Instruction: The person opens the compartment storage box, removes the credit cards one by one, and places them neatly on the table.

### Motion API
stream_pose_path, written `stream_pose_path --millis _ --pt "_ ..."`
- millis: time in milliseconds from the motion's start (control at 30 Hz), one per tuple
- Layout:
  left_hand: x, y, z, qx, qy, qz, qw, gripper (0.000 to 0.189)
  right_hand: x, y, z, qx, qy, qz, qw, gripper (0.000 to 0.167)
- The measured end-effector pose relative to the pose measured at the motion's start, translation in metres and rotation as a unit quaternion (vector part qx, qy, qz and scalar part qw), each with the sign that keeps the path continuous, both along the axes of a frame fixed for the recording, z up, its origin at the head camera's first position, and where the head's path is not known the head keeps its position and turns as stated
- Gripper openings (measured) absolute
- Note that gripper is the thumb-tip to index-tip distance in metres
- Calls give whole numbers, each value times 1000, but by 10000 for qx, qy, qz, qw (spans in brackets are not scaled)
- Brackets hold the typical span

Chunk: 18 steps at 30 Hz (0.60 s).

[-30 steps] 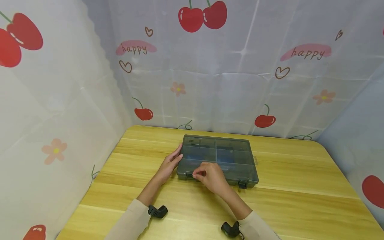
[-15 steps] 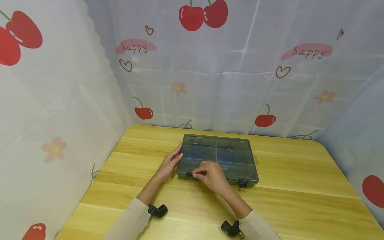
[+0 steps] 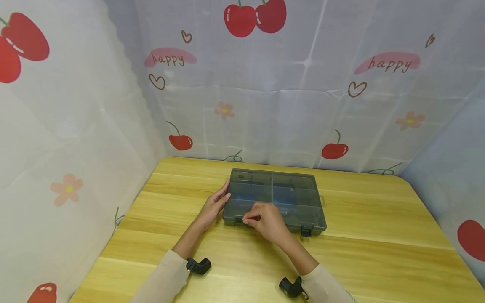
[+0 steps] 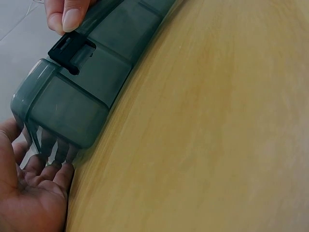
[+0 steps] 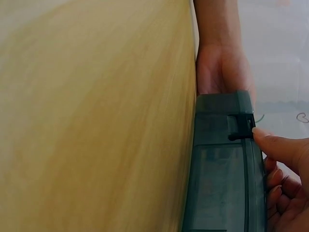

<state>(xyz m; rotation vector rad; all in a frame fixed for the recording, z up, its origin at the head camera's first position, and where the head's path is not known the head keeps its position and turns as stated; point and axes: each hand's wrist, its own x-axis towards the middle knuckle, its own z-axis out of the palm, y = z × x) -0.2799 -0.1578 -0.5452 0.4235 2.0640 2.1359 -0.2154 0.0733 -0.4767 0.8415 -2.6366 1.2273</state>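
Note:
A dark translucent plastic storage box [image 3: 299, 214] lies on the table with its lid down, and dividers show through the lid. My left hand [image 3: 210, 210] rests along the box's left side, fingers fairly straight, fingertips against the wall. My right hand [image 3: 267, 222] is over the front edge, thumb and index finger at the left black latch [image 4: 72, 50]. In the right wrist view the thumb tip touches that latch [image 5: 244, 126], while the other fingers curl beside the box edge. A second latch [image 3: 306, 231] juts from the front edge farther right. Blue shapes inside are too dim to name.
The wood-grain table [image 3: 379, 235] extends round the box on all sides. A patterned cloth [image 3: 273, 118] hangs behind the table and at both sides. Each wrist wears a small black camera, such as the left one [image 3: 198, 266].

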Motion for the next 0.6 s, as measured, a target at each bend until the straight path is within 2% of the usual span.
stream_pose_path --millis 400,600 --pt "2 -1 -1 -151 38 -125 9998 62 -1 4 2 -18 -115 115 9999 6" --pt "1 1 0 -68 14 -108 9999 62 -2 5 2 -60 -183 129 9997 6"
